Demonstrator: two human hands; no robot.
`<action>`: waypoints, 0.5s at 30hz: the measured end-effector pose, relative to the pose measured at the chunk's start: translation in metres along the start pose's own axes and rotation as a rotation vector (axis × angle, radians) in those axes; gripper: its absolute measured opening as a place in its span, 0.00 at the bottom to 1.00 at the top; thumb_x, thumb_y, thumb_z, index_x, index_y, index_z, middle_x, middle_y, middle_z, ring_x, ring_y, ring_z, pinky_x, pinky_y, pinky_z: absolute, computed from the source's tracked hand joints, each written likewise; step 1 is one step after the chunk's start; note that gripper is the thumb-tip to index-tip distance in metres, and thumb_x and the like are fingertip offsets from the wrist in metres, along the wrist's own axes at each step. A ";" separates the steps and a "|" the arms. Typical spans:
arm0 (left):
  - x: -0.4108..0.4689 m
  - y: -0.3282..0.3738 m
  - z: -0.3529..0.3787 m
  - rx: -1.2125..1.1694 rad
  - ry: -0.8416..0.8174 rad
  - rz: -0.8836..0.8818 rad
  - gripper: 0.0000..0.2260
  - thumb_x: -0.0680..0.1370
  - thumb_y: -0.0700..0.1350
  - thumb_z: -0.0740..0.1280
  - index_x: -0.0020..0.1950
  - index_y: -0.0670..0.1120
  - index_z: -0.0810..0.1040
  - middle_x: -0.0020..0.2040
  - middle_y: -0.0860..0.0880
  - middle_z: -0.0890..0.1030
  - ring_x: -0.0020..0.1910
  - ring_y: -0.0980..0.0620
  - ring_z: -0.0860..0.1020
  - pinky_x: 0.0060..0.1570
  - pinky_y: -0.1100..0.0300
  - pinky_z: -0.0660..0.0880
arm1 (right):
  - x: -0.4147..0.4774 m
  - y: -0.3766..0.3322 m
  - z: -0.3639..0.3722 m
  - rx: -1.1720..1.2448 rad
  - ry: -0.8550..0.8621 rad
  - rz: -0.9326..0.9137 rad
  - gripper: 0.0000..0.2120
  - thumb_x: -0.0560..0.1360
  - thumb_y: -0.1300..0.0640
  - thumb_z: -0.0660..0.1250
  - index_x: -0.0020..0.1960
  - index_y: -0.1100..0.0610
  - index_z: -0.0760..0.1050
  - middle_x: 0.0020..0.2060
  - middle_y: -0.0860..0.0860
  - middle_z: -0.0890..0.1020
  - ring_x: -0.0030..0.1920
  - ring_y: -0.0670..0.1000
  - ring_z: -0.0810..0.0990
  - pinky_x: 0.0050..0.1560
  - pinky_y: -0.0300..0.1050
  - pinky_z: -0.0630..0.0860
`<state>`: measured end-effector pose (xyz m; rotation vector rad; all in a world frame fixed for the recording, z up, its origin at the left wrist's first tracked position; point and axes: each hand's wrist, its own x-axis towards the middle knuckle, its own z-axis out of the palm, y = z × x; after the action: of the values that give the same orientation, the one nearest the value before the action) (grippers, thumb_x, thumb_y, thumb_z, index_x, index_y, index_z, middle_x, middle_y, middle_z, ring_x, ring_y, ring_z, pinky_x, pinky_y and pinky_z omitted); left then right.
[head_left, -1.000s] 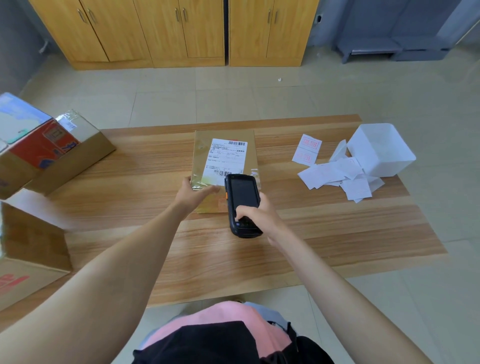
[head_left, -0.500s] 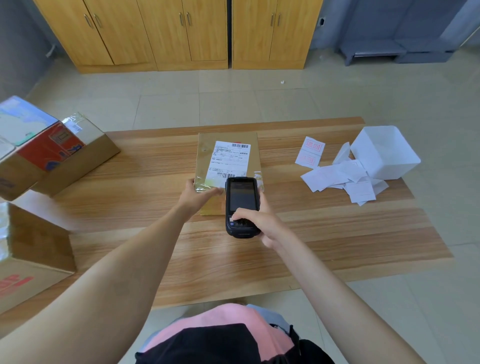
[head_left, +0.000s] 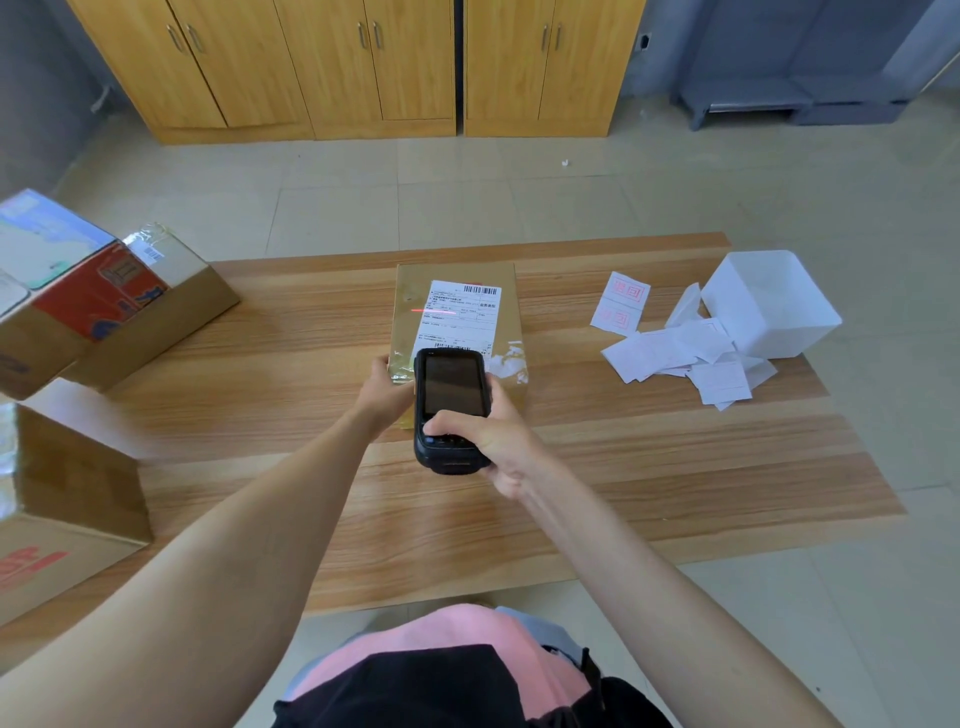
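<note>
We are gripping the black scanner (head_left: 451, 384) in our right hand (head_left: 498, 441), fingers curled round it and thumb pressing its keypad, over the parcel's near edge. Our left hand (head_left: 387, 392) is clasping the near left corner of the parcel (head_left: 452, 273), which is lying flat on the table (head_left: 675, 457). A red line (head_left: 434, 310) is crossing its label (head_left: 460, 325). Right of the parcel, a white bin (head_left: 769, 306) is lying tipped, with paper slips (head_left: 670, 348) heaped against it.

On table (head_left: 675, 467): parcel (head_left: 457, 322), scanner (head_left: 451, 395) perhaps above
</note>
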<state>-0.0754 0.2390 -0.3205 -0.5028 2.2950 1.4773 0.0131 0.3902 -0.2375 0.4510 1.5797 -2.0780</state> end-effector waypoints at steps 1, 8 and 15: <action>-0.001 0.001 0.000 -0.001 -0.007 0.002 0.33 0.75 0.48 0.70 0.75 0.45 0.56 0.67 0.42 0.72 0.64 0.43 0.72 0.65 0.44 0.69 | -0.001 0.000 0.002 0.004 0.000 0.008 0.31 0.64 0.68 0.75 0.63 0.53 0.69 0.53 0.54 0.81 0.54 0.56 0.81 0.50 0.52 0.80; -0.003 0.002 -0.002 -0.011 -0.024 -0.014 0.35 0.74 0.53 0.70 0.74 0.48 0.56 0.65 0.43 0.74 0.62 0.42 0.74 0.63 0.41 0.71 | -0.005 0.001 0.004 0.025 0.032 0.063 0.32 0.65 0.69 0.74 0.65 0.52 0.69 0.55 0.54 0.81 0.52 0.54 0.81 0.44 0.47 0.80; -0.004 0.003 0.000 0.031 -0.002 -0.012 0.33 0.75 0.53 0.69 0.73 0.47 0.57 0.64 0.44 0.74 0.61 0.44 0.74 0.61 0.47 0.71 | -0.007 0.002 0.004 0.041 0.052 0.053 0.32 0.65 0.70 0.74 0.64 0.52 0.69 0.53 0.53 0.81 0.50 0.54 0.81 0.45 0.49 0.80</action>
<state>-0.0734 0.2408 -0.3165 -0.5048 2.3053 1.4341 0.0204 0.3873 -0.2341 0.5600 1.5391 -2.0775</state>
